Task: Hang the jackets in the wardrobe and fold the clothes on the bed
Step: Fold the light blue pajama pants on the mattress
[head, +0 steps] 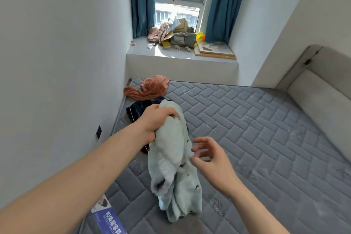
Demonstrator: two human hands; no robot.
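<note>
Left hand (158, 119) gripping bunched top of pale green fleece garment (175, 159), hanging above grey mattress (266, 138). Right hand (210, 157) just beside garment, fingers loosely spread, holding nothing. Rust garment (150, 88) and navy garment (139, 109) near mattress's far left edge.

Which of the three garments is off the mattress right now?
The pale mint fleece garment, gripped by the left hand. The rust one and the navy one lie on the mattress.
</note>
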